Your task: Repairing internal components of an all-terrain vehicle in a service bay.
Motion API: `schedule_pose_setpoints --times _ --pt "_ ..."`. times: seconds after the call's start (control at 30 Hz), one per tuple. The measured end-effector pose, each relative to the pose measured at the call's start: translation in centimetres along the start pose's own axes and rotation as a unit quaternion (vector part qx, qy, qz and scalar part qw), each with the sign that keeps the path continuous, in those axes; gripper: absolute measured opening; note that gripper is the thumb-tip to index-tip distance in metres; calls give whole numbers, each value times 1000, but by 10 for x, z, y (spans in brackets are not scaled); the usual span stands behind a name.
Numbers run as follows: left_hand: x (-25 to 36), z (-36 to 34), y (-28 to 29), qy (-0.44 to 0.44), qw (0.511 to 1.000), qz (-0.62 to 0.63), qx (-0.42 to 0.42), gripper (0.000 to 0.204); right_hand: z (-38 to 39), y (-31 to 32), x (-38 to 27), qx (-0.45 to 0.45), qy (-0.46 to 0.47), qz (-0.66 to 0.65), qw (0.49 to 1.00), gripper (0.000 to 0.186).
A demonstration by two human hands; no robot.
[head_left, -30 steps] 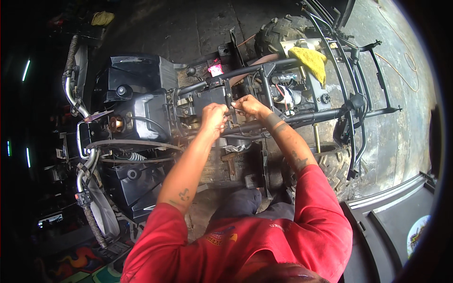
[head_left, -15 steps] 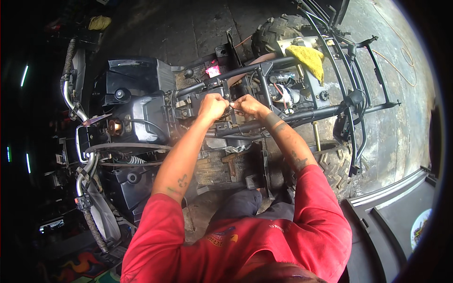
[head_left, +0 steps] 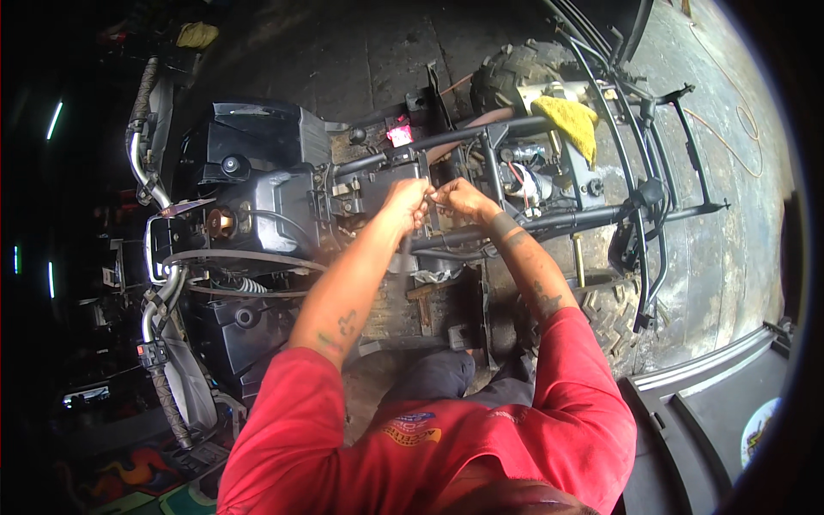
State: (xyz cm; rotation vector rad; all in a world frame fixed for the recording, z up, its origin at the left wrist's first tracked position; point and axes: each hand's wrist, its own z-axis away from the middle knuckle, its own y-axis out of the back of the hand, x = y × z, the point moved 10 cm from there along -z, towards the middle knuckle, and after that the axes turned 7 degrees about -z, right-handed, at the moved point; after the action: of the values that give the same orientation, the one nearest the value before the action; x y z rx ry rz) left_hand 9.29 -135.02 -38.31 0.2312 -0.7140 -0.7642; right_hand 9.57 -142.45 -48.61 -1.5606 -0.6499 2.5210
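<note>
Over the middle of a stripped quad bike, my left hand (head_left: 408, 204) and my right hand (head_left: 463, 199) meet with fingertips nearly touching. Both are closed in a pinch. Something small and dark sits between the fingertips, too small to name. A blurred dark strip hangs below my left hand, and I cannot tell whether it is held. Beneath the hands runs the black tubular frame (head_left: 463, 136), with a black box-like part (head_left: 378, 182) beside my left hand.
A yellow cloth (head_left: 568, 124) drapes over the rear frame near a knobbly tyre (head_left: 524, 73). A pink packet (head_left: 400, 136) lies beyond the frame. Handlebars (head_left: 142, 163) and black bodywork (head_left: 249, 142) are at left. A hammer-like tool (head_left: 421, 307) rests nearer me. An orange hose (head_left: 730, 146) crosses the floor.
My view has shifted slightly, so the bike sits a little further right and lower. The hands stay together, the left wrist has turned somewhat, and a blurred dark strip now shows beneath it.
</note>
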Motion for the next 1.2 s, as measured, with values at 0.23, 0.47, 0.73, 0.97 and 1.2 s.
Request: schedule_pose_setpoints --times 0.23,0.47,0.73,0.97,1.2 --pt "-38 -7 -32 41 779 624 44 16 15 -16 -26 0 -4 -83 997 17" --pt "-32 35 -4 6 925 375 52 9 1 -2 15 25 -17 -54 998 25" --pt "18 5 11 -188 970 -140 66 12 9 -3 -2 3 -5 -42 999 19" --pt "31 -2 18 -128 965 -218 67 13 -2 -2 5 11 -23 -33 999 20" --pt "28 -13 4 -104 971 -213 -27 11 7 -3 4 5 -30 -47 998 15"
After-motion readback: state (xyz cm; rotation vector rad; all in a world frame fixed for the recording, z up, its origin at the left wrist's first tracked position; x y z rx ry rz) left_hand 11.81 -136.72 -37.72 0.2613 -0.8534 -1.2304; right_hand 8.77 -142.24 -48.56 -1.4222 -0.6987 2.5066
